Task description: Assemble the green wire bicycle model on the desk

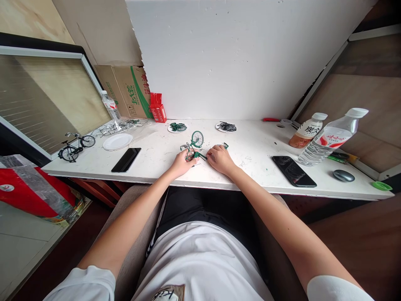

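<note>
My left hand [183, 164] is closed around a partly built green model bicycle [197, 139], held just above the front part of the table. Its one visible wheel sticks up, and my fingers hide part of the frame. My right hand [220, 159] is beside it, the fingertips pinched at the end of a thin dark rod [202, 157] that points toward the bicycle. What exactly the rod is, I cannot make out. A small green part [225, 145] shows just behind my right hand.
White plates with green parts [178, 127] and black parts [226, 126] lie behind my hands. Leftward are a phone [126, 159], stacked plates [118, 142] and a black model bicycle [76, 146]. On the right are another phone [293, 170], bottles [332, 136] and a mouse [343, 175].
</note>
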Tool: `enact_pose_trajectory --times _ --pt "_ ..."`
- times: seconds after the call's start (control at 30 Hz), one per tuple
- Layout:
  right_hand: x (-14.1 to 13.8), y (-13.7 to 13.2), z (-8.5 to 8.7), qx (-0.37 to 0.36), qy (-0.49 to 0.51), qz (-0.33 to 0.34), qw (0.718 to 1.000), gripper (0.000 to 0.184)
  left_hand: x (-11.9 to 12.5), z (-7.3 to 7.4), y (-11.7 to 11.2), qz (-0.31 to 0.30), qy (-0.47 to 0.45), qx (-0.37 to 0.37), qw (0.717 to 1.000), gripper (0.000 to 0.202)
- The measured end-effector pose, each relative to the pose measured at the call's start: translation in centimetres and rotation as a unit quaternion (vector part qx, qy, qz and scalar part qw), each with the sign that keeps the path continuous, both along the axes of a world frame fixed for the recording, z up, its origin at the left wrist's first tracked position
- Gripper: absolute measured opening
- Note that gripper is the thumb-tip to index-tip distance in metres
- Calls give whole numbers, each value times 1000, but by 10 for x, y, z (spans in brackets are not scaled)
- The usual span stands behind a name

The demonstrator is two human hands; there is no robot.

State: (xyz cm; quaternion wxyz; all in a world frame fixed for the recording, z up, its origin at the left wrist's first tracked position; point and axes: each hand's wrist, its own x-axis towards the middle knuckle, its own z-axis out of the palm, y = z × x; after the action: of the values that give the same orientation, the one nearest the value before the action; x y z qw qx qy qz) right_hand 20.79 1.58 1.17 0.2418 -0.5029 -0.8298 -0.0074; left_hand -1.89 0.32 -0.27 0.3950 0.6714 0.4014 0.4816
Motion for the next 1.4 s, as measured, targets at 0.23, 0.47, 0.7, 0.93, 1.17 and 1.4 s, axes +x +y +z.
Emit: enact_pose_trajectory --times 0.23,0.47,0.7,0.93,1.17,1.4 --pt "0 -1 2 -2 -3 -2 1000 22 -1 -2 2 -2 6 8 1000 38" --pt "-1 -1 3 -6 -10 -5 1000 22 -2 -4 3 -1 10 9 1000 37" --pt "0 -1 2 -3 -10 -4 1000 21 -2 -2 2 -2 12 11 1000 39" --pt "-1 -2 3 -10 -4 -4 1000 22 -1 0 1 6 27 4 1000 39" --pt "0 -1 2 -11 1 -2 1000 25 -1 1 1 17 35 3 999 39" --pt "0 -1 2 -12 -5 -5 1000 25 -1 0 1 10 30 8 999 38"
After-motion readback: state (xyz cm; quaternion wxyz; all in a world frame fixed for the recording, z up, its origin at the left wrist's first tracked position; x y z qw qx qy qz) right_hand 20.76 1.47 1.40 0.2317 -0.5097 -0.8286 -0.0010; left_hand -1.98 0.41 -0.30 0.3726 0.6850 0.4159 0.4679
